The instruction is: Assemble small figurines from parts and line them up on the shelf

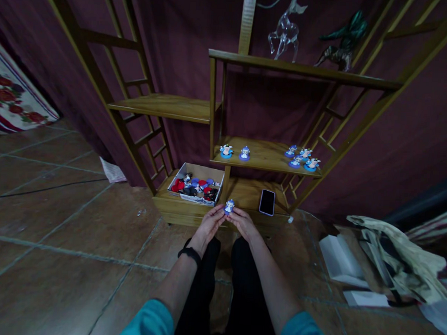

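Note:
Between my two hands, in front of the shelf, is a small purple-and-white figurine on a round base, held upright. My left hand pinches it from the left, and my right hand grips its right side with the fingertips. Just beyond my left hand is an open cardboard box with several red, black, white and purple figurines in it. On the middle shelf stand a blue-based figurine and a similar purple one at the left, with several more grouped at the right end.
A phone lies on the bottom shelf, right of the box. The top shelf holds a clear glass deer and a dark green statue. White boxes and a cream cloth bag lie on the floor at right.

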The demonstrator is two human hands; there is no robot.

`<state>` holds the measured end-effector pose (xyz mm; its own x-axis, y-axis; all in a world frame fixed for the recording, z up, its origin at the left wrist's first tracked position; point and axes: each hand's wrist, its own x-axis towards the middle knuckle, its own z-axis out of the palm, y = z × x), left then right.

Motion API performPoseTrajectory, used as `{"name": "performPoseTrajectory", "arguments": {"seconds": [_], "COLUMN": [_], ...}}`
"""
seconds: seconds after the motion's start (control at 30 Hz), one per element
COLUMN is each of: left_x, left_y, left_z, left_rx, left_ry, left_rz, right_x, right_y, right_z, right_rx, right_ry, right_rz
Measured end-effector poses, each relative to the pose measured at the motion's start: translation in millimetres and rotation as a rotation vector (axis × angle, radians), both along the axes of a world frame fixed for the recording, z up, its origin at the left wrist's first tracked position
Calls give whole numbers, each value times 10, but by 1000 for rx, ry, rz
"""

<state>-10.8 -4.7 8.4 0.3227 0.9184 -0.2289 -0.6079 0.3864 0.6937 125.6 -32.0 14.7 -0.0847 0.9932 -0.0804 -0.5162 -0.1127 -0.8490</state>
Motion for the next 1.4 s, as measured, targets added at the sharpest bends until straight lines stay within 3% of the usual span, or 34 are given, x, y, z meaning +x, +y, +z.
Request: {"name": "performPoseTrajectory", "arguments": {"seconds": [0.27,0.6,1.17,1.4], "left_x": [-30,-16,19,0], "left_y": [-10,-65,-177,-177], "left_z": [20,13,-4,0], "left_rx": [13,47,10,16], "left_ry": [19,36,5,30], "left_rz": [-112,-21,-29,-31], "right_x": [56,-16,-110,-127], "right_y": [-59,-84,-159,-217], "right_z": [53,64,-16,15], "right_rx": [7,-11,22,51], "right_ry": [1,-11,-109,-114], "right_rz": [23,-12,-147,-110]}}
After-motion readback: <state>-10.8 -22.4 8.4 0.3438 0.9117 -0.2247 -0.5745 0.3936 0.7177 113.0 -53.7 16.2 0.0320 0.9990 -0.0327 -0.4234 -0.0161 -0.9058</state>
